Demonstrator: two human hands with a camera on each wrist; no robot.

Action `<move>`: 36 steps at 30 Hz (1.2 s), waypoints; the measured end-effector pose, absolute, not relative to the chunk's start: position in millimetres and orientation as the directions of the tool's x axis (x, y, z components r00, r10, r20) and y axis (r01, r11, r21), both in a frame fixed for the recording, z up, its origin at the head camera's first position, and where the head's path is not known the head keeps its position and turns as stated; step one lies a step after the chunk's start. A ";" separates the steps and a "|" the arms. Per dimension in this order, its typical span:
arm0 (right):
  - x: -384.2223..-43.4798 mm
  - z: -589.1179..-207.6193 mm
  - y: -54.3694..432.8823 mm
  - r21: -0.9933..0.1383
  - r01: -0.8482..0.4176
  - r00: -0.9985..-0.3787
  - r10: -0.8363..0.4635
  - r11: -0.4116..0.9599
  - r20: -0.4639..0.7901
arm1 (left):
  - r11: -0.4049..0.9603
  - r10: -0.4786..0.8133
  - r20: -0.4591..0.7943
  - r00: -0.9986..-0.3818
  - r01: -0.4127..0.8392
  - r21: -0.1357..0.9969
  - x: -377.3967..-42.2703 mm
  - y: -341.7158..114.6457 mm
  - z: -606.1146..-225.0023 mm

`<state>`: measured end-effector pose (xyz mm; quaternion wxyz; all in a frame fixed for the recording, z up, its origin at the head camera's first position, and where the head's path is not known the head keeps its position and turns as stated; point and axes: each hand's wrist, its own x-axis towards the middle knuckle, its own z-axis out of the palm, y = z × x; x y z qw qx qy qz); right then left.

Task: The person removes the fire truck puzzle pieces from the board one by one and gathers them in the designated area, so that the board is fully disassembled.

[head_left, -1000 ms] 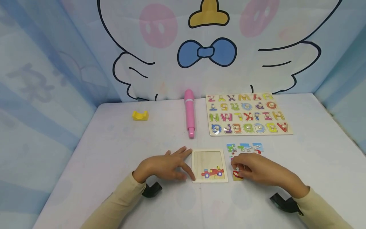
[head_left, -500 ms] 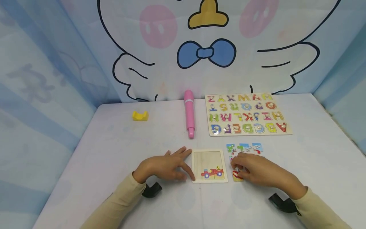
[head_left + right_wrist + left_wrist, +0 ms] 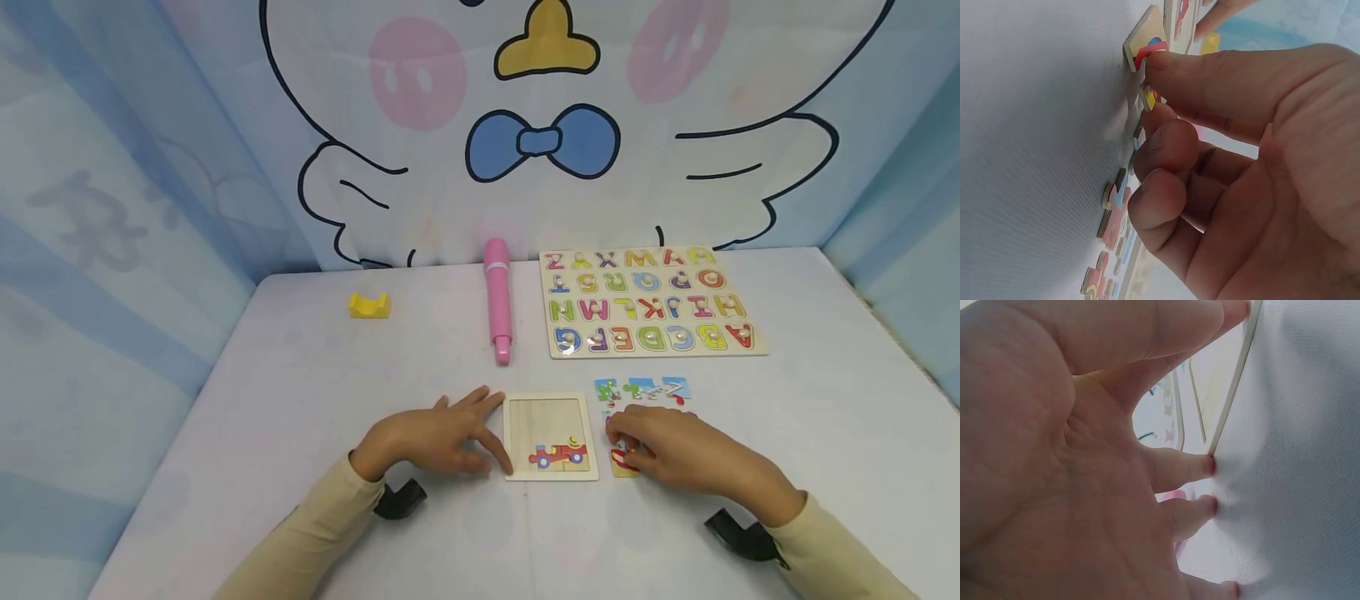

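A small square wooden puzzle board (image 3: 542,423) lies at the middle of the table, with pieces of a red vehicle picture set in its lower right part. My left hand (image 3: 435,437) rests beside it, fingers spread, with fingertips touching its left edge. Right of the board, my right hand (image 3: 690,450) is curled low over loose puzzle pieces. Between thumb and index finger it pinches a red and yellow puzzle piece (image 3: 1149,40), seen in the right wrist view. The hand hides part of the loose pieces; several blue and green puzzle pieces (image 3: 641,387) show beyond it.
An alphabet puzzle board (image 3: 652,302) lies at the back right. Left of it is a pink pen-shaped thing (image 3: 498,300), and farther left a small yellow block (image 3: 370,306). A printed curtain (image 3: 540,208) stands behind the table.
Both hands stay nearly where they were. The head view has tilted very slightly; nothing has been picked up or let go.
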<state>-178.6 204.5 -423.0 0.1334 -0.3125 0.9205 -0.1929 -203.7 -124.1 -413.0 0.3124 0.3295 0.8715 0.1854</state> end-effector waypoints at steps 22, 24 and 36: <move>-176.6 -425.2 202.9 -0.403 -0.521 -0.780 -0.611 0.753 -0.133 | 0.726 0.677 -0.429 -0.598 0.444 0.525 -203.6 -123.4 -413.8; -176.9 -425.2 202.3 -0.402 -0.516 -0.783 -0.607 0.757 -0.137 | 0.727 0.675 -0.431 -0.599 0.440 0.528 -203.5 -124.3 -413.8; -174.3 -411.9 203.9 -0.398 -0.523 -0.796 -0.599 0.753 -0.086 | 0.717 0.688 -0.428 -0.586 0.456 0.527 -204.9 -126.2 -414.6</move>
